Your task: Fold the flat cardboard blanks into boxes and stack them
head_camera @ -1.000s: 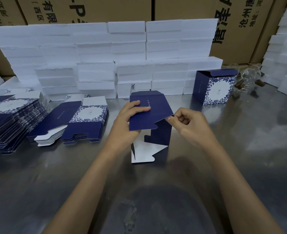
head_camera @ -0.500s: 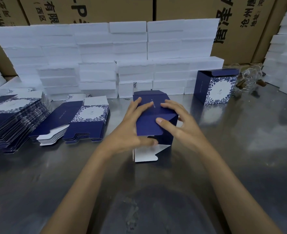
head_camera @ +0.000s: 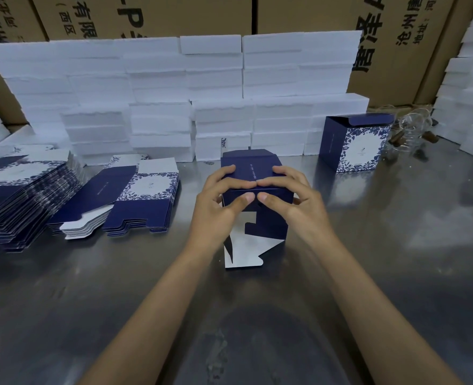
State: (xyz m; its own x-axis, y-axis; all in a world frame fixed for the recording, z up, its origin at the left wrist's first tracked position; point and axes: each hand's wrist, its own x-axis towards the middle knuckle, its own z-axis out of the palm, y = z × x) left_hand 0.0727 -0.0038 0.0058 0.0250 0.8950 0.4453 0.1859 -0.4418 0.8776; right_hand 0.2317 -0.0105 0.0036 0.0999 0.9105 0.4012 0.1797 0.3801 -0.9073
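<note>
Mid-fold at frame centre on the steel table (head_camera: 396,273): left hand (head_camera: 218,207) and right hand (head_camera: 296,201) gripping the half-formed navy box (head_camera: 253,173), fingers curled over its top edge, thumbs pressing a flap inward; next, probably, tucking the loose white bottom flap (head_camera: 246,252).

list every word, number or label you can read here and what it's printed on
"-P": brown carton behind the white foam blocks, partly hidden.
"有限": same carton, sideways, cut off by the frame edge.
"沧州": right brown carton, sideways; the smaller characters beside it are too blurred.
Thin white line of print on the blue box under both hands: too small to read.
Emblem on the finished box: illegible.
</note>
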